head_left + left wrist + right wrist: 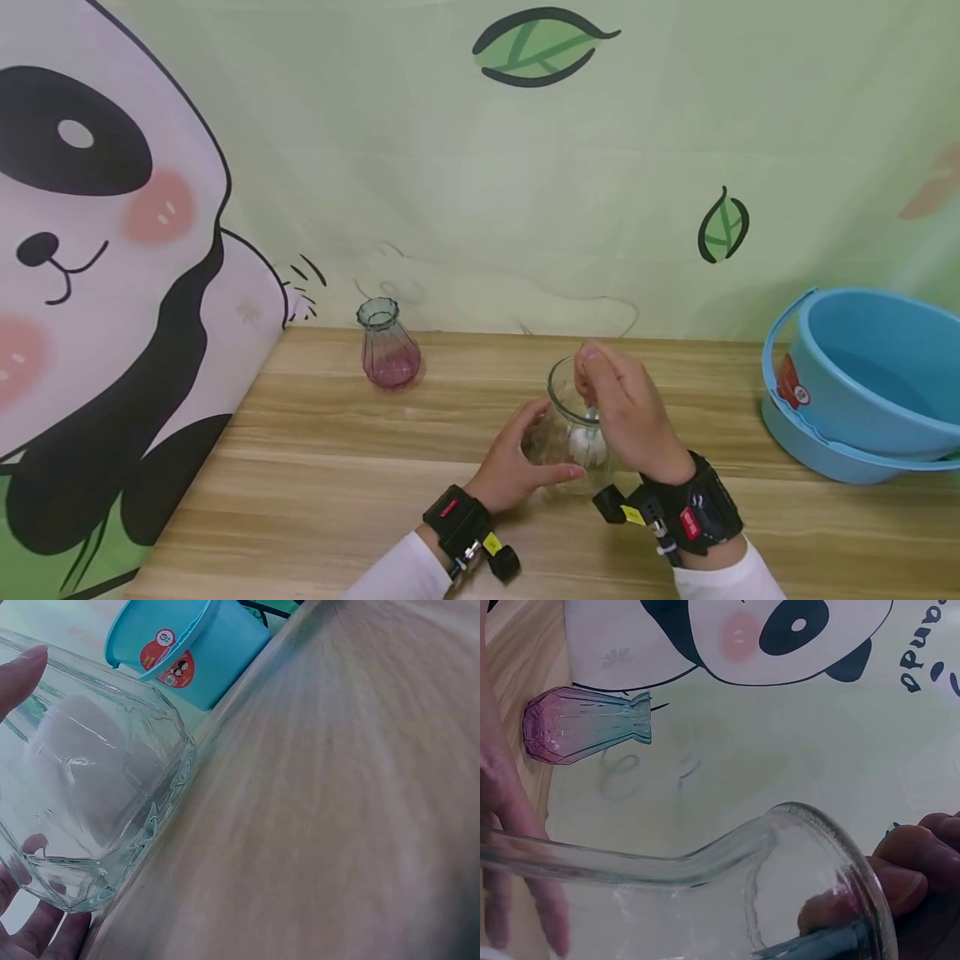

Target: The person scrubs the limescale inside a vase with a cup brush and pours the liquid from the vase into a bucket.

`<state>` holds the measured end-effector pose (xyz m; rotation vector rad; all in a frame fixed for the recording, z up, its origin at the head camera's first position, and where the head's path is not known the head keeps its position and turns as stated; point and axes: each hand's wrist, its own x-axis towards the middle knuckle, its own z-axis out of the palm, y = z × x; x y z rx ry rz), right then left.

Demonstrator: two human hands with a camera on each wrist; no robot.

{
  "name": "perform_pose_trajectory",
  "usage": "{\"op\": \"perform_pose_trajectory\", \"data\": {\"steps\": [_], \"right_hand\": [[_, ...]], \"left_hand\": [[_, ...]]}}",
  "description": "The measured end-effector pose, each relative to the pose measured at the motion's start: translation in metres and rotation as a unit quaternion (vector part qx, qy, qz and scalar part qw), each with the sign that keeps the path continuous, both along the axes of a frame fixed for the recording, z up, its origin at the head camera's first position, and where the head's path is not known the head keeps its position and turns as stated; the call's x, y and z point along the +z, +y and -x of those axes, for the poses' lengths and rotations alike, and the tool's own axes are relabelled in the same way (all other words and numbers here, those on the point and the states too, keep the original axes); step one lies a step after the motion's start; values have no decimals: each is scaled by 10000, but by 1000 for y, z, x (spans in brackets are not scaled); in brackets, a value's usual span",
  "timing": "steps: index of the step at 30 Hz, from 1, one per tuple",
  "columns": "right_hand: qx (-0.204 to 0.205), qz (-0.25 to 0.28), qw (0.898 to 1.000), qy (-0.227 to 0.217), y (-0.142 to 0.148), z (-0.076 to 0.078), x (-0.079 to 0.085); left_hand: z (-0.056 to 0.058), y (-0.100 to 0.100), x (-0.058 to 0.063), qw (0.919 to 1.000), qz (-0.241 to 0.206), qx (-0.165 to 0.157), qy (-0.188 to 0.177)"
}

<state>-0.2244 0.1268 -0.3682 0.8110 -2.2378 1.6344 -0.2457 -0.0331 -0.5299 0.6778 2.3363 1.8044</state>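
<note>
A clear glass vase (553, 435) stands tilted on the wooden table in the head view. My left hand (512, 463) grips its side, thumb in front and fingers behind. At the wide rim, my right hand (628, 407) pinches the bluish-green handle (817, 946) of a bottle brush, its fingertips partly inside the mouth. The brush's white sponge-like head (82, 765) shows through the glass, down in the vase's body. How far the handle reaches is partly hidden by the right hand.
A smaller faceted vase (391, 354), pink below and bluish above, stands at the back left. Blue nested buckets (862, 467) are at the right. Behind the table hangs a pale green cloth (420, 167) printed with a panda and leaves.
</note>
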Motion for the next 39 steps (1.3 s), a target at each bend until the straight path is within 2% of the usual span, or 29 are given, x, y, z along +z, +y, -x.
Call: {"op": "perform_pose_trajectory", "data": {"steps": [11, 18, 29, 39], "right_hand": [[34, 129, 9998, -138, 1, -1, 1], [62, 512, 9987, -3, 3, 1, 1], [120, 1074, 9941, 73, 6, -2, 6], [201, 1519, 9873, 427, 2, -6, 12]], "left_hand": [[1, 0, -2, 10000, -24, 9, -53], [1, 0, -3, 9999, -115, 44, -19], [1, 2, -2, 9999, -18, 23, 124], [0, 1, 0, 9999, -60, 47, 124]]}}
